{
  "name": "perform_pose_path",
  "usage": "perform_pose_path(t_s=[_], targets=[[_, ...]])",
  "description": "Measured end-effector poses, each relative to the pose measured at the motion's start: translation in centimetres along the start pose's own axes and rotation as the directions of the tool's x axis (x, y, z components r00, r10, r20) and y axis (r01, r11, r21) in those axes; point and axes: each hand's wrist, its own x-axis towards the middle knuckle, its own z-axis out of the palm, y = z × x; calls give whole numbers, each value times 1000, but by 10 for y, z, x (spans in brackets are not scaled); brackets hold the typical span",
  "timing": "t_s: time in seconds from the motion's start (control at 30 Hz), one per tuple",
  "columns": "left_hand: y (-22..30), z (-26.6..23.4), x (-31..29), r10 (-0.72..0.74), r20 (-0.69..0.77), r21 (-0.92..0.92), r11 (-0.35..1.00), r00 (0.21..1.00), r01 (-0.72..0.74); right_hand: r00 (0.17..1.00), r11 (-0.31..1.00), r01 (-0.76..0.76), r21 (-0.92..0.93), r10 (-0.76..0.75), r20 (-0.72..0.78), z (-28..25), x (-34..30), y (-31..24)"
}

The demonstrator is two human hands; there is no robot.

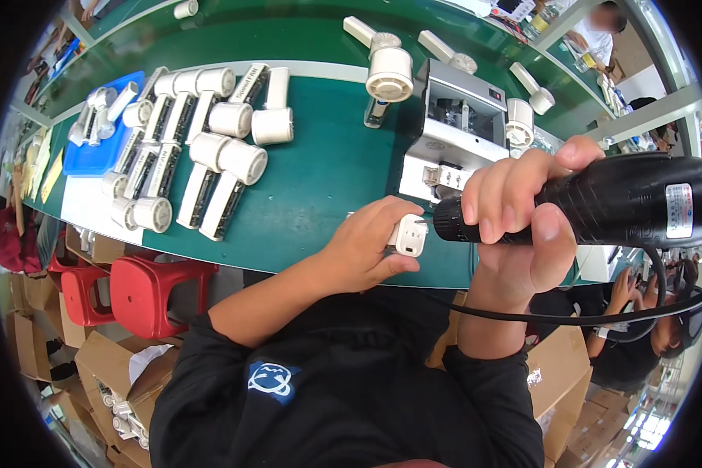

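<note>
My left hand is closed around a white handle-like piece, its end face toward the right with small holes and a slot. It resembles the handle of the handheld fans on the table; the rest is hidden by my fingers. In my right hand lies a black electric screwdriver, held level with its nose pointing left. The thin bit reaches the upper part of the white end face; whether it touches, I cannot tell. A screw feeder stands just beyond my right hand.
Several white handheld fans lie in rows at the left on the green table. Behind them is a blue tray with more. One fan stands beside the feeder. Red stools and cardboard boxes flank me. A black cable crosses my right forearm.
</note>
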Motion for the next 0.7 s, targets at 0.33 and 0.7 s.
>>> perform_pose_path(t_s=[0.33, 0.7], targets=[[9, -53, -36, -228, 33, 102, 969, 973, 223, 915, 923, 382, -49, -385, -122, -44, 1, -62], [-150, -325, 168, -650, -551, 181, 520, 524, 835, 931, 771, 115, -626, -303, -203, -97, -5, -37]])
